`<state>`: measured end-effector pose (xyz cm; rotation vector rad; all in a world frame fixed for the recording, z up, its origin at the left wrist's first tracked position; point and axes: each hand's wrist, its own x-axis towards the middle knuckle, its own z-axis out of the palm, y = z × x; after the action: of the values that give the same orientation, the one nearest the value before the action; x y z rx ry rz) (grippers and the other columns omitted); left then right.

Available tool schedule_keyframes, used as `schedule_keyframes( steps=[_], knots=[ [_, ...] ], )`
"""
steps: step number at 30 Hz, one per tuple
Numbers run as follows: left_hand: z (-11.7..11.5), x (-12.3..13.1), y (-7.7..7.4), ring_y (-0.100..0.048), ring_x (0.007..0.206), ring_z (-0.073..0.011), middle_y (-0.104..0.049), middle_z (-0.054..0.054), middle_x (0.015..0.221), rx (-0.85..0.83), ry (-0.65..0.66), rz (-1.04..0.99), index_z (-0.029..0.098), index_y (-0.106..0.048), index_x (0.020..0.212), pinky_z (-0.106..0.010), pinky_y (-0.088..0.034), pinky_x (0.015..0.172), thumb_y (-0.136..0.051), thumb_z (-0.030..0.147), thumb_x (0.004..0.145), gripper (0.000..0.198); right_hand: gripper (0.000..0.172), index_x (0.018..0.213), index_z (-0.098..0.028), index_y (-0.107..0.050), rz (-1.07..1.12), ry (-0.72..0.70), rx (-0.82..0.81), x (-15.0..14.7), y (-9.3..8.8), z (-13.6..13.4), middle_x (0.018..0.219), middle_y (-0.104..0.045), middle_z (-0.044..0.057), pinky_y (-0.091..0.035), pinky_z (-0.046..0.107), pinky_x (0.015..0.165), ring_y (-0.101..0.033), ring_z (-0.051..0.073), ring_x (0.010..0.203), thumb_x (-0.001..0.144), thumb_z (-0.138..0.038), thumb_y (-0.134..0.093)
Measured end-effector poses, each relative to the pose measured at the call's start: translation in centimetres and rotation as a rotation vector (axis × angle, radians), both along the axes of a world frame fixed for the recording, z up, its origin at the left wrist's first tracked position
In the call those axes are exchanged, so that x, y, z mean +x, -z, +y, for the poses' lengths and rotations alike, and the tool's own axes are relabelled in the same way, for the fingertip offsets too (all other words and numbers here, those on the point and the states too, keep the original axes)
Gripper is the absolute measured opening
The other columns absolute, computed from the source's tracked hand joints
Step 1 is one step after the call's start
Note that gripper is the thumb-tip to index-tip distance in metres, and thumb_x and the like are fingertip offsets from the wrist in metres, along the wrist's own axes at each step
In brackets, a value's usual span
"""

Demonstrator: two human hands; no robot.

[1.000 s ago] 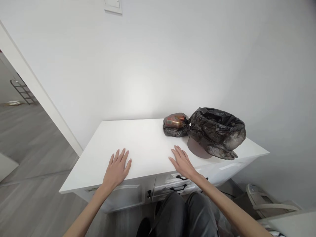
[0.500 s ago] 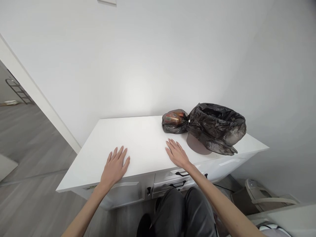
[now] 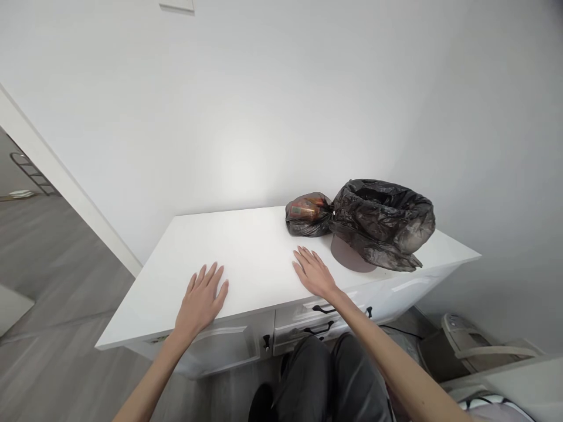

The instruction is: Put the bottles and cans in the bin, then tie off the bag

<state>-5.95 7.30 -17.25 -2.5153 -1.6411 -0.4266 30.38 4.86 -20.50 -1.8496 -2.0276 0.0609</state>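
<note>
Most of the container (image 3: 349,256) at centre-right is hidden by a black plastic bag (image 3: 382,220) draped over it; only a brownish lower part is exposed. To its left, a small twisted-off bundle (image 3: 308,212) is seen, with something orange-red enclosed that cannot be made out; whether it is joined to the larger bag cannot be told. Both forearms are cut off by the bottom edge, and a wall plate (image 3: 176,6) is cropped at the upper left.

Two hands are counted. The left hand (image 3: 200,299), left of centre, is laid open, palm down, fingers spread, with nothing gripped. The right hand (image 3: 313,272), just right of centre, is likewise held flat and open near the container, with nothing grasped.

Both are placed on one white cabinet top (image 3: 237,252), set against a pale wall (image 3: 264,105). At least four dark handles (image 3: 266,341) are shown on its front. Grey flooring (image 3: 57,252) is seen at the left, where a ladder-like frame (image 3: 31,171) is cropped.
</note>
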Motion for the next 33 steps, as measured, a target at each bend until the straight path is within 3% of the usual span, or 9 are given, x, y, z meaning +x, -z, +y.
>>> schedule_keyframes(
  steps=[33],
  knots=[
    [-0.02,0.19,-0.31,-0.032,0.161,-0.0335,-0.04,-0.007,0.17,-0.023,0.004,-0.007,0.017,-0.049,0.16,-0.057,-0.03,0.131,-0.029,0.054,0.108,0.067,0.061,0.162,-0.009,-0.046,0.002,0.017,-0.011,-0.04,-0.59,-0.19,0.172,-0.037,0.012,-0.016,0.045,0.135,-0.029,0.025,0.162,0.112,-0.039,-0.027]
  ],
)
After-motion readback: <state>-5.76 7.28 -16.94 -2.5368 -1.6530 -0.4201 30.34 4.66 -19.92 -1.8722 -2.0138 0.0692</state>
